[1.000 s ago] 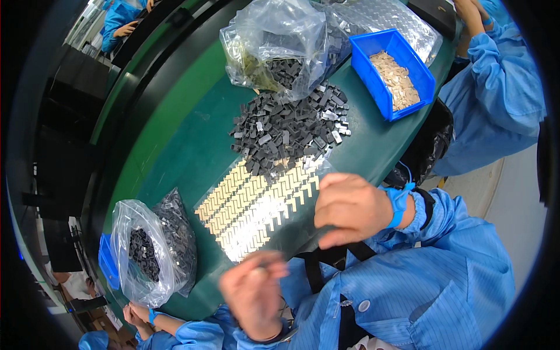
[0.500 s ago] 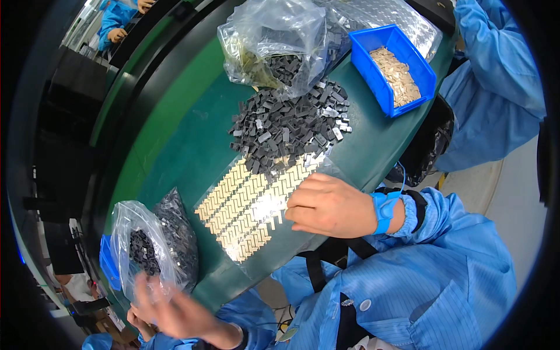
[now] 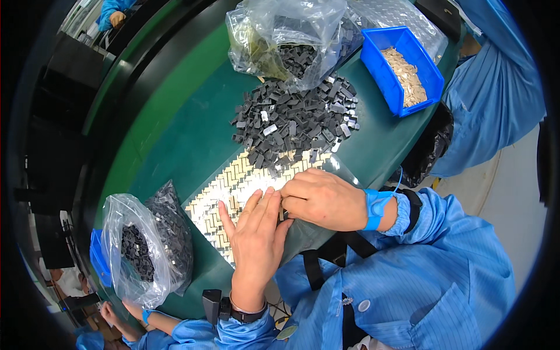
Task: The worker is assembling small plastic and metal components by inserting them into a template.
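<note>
Left hand: the left hand [image 3: 255,233] is back from the table's near edge, lying flat and open, fingers together, on the pale herringbone sheet of small cream tiles [image 3: 233,189]; it grips nothing.
Right hand: the right hand [image 3: 318,197], in a blue wrist strap [image 3: 373,208], stays curled with fingertips pinched at the sheet's edge; what it pinches I cannot tell.
Meaning: both hands now press the sheet, likely steadying the rows.
Nearby: heap of dark grey blocks [image 3: 294,119] just beyond.
Table: green table [image 3: 175,134]; clear bags of dark pieces [image 3: 137,251]; blue plastic bin of tan parts [image 3: 399,67].
Room: another person's blue sleeve [image 3: 490,111] at right.

Both hands [image 3: 291,216] on pale tiled sheet [image 3: 233,186]
</note>
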Demonstrator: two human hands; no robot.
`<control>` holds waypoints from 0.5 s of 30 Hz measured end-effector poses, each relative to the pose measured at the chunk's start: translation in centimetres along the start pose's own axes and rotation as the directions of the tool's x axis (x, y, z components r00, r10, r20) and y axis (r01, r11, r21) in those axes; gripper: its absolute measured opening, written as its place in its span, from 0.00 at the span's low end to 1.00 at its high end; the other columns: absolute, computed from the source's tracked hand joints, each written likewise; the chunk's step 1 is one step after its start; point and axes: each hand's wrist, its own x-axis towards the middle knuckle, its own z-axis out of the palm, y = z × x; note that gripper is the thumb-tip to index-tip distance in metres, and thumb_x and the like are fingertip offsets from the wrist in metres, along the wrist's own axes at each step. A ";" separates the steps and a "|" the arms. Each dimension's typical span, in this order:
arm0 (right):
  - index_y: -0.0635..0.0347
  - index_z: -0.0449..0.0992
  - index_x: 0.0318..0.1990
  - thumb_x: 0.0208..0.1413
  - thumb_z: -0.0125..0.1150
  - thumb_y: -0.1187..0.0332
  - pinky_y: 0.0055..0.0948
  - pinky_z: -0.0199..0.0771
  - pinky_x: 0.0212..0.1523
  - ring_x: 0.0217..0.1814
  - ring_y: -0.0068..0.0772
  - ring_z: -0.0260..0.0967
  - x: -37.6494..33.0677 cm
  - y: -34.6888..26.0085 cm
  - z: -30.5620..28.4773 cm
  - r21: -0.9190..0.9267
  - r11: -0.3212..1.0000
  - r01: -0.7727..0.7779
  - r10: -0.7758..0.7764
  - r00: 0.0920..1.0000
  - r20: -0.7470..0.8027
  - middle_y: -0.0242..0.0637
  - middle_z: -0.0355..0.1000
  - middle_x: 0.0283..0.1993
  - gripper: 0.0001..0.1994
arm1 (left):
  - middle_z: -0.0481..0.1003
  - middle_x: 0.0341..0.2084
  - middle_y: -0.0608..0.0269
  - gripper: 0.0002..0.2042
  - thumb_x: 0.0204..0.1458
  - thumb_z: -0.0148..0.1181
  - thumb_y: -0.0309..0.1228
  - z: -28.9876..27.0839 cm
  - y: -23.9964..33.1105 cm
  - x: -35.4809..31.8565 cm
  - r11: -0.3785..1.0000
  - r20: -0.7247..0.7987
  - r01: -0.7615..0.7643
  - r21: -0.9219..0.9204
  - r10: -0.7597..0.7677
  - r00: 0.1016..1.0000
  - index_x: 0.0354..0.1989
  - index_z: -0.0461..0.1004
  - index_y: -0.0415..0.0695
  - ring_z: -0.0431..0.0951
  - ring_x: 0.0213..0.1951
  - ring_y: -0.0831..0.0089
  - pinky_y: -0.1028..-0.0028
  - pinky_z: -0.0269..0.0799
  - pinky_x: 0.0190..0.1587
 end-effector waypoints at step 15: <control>0.61 0.71 0.28 0.41 0.57 0.71 0.32 0.63 0.39 0.37 0.34 0.65 -0.1 -0.6 -1.2 0.019 1.000 0.005 0.000 0.961 -0.277 0.35 0.67 0.33 0.06 | 0.71 0.45 0.60 0.23 0.34 0.65 0.29 -0.3 0.3 0.0 0.988 0.006 0.059 -0.144 -0.058 0.998 0.44 0.69 0.45 0.67 0.52 0.64 0.49 0.35 0.62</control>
